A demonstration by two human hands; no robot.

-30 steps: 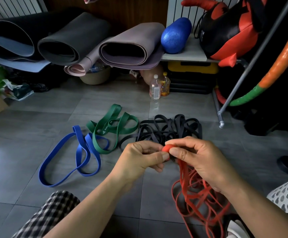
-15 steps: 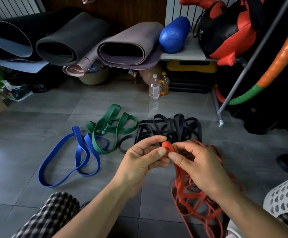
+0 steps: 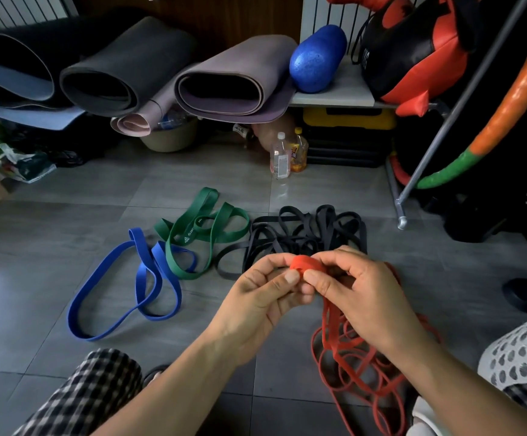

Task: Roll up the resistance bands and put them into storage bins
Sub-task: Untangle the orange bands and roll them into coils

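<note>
A small tight roll of the red resistance band (image 3: 305, 264) sits between my two hands at the centre. My left hand (image 3: 263, 302) pinches the roll with thumb and fingers. My right hand (image 3: 361, 292) pinches it from the other side, and the loose red band trails down from it into a tangled heap on the floor (image 3: 359, 369). On the tiles beyond lie a blue band (image 3: 123, 297), a green band (image 3: 204, 229) and a tangle of black bands (image 3: 303, 234).
A white perforated bin (image 3: 521, 354) stands at the right edge. Rolled mats (image 3: 230, 80), a blue foam roller (image 3: 317, 59) and a red-black bag (image 3: 413, 51) fill the back. Two bottles (image 3: 287, 157) stand on the floor; a metal rack leg (image 3: 402, 212) is at right.
The red roll has grown a little thicker as my hands turned it. Both hands stayed in roughly the same place, with more of the roll showing between the fingers.
</note>
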